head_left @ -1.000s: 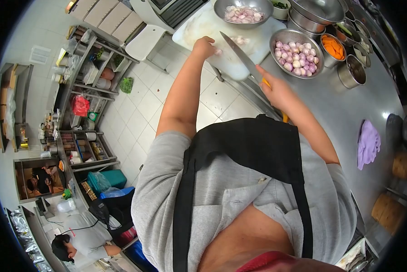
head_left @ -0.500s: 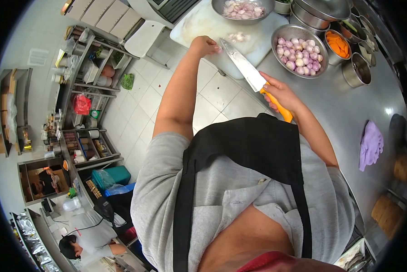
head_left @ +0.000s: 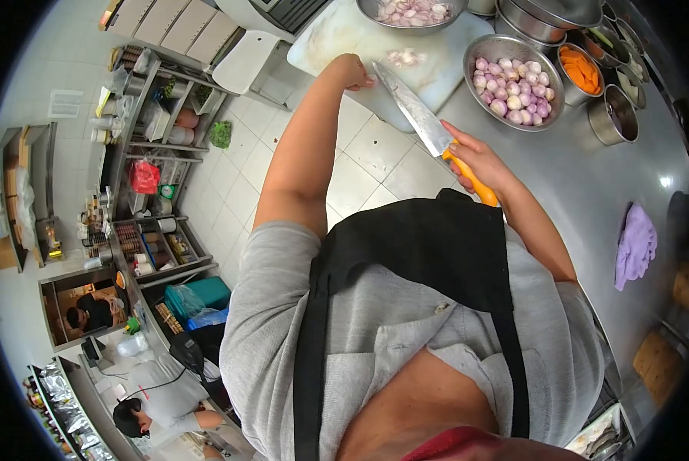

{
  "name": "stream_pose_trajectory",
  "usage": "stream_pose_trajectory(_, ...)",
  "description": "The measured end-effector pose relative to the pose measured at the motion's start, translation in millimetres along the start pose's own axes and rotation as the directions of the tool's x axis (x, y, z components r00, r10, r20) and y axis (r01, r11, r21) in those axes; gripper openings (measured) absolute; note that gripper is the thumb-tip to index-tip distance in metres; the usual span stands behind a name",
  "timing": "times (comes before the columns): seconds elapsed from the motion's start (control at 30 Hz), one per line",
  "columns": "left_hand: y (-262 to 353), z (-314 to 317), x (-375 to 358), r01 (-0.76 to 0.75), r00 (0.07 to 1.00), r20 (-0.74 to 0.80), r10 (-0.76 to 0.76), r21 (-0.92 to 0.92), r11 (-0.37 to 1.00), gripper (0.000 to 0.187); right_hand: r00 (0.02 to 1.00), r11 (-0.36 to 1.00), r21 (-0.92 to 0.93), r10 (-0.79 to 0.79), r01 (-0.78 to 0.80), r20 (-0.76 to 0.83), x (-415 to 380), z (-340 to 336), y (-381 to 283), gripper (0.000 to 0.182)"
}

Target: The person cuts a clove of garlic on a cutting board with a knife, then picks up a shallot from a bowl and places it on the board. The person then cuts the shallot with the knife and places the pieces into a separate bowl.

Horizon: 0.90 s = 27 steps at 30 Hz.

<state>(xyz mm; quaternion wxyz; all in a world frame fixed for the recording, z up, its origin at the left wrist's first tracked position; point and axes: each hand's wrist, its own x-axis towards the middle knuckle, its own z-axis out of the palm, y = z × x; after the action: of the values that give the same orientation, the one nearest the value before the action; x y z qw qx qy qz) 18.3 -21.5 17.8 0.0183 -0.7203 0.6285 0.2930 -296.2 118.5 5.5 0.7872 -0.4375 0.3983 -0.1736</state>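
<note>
My right hand (head_left: 477,163) is closed round the yellow handle of a large knife (head_left: 415,111), whose blade points up and left over the edge of the white cutting board (head_left: 321,46). Close to the blade's tip is my left hand (head_left: 352,73), fingers drawn together; whatever is between them is too small to name. Sliced pale shallots (head_left: 406,58) lie in a small pile on the board. Beyond them a metal bowl (head_left: 414,25) holds more sliced shallots. Right of the board, a metal bowl (head_left: 471,81) contains several peeled whole shallots (head_left: 513,91).
To the right stand a container of orange pieces (head_left: 580,71), a metal pot (head_left: 613,115) and stacked bowls (head_left: 533,27). A purple glove (head_left: 636,246) lies on the steel counter (head_left: 567,200). White chair (head_left: 245,61) behind the board; co-workers (head_left: 160,392) (head_left: 95,311) at lower left.
The whole view has shifted slightly. My left hand has turned a little near the knife tip, its fingers now less visible. My right hand still holds the knife in nearly the same place.
</note>
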Motion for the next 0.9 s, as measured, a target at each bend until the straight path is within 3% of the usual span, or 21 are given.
stream_pose_trajectory(0.07,2.3,-4.1,2.9,0.112,0.986,0.136,-0.099,-0.085,0.99,0.04,1.0,1.0,0.023,0.009,-0.009,0.003,-2.2,0.2,-0.1,0.051)
stream_pose_trajectory(0.27,-6.6,-1.5,14.5,0.179,0.975,0.167,-0.149,-0.182,0.967,0.044,0.999,0.998,0.052,0.041,-0.042,0.008,-4.7,2.8,0.0,0.051)
stream_pose_trajectory(0.37,-13.3,2.9,30.1,0.181,0.974,0.149,-0.171,-0.052,0.982,0.046,0.998,0.998,0.022,0.058,-0.057,-0.013,-5.4,6.3,-2.3,0.051)
stream_pose_trajectory(0.5,-6.6,-1.4,17.2,0.147,0.984,0.115,-0.139,-0.063,0.987,0.048,0.998,0.999,-0.021,0.049,-0.049,0.024,2.7,5.8,-1.0,0.054)
stream_pose_trajectory(0.6,-6.9,-5.9,13.1,0.051,0.993,0.103,-0.06,0.085,0.995,0.052,0.998,0.999,-0.021,0.051,-0.05,0.029,12.2,8.9,-3.3,0.055)
stream_pose_trajectory(0.8,-18.9,2.2,12.7,-0.008,0.997,0.081,0.006,0.019,1.0,0.056,0.999,0.999,-0.024,0.047,-0.047,0.02,19.8,15.3,-3.5,0.054)
stream_pose_trajectory(0.9,-25.8,4.9,8.7,-0.043,0.998,-0.045,0.039,-0.092,0.995,0.055,0.997,0.996,-0.05,0.075,-0.074,0.006,10.6,17.2,-5.1,0.051)
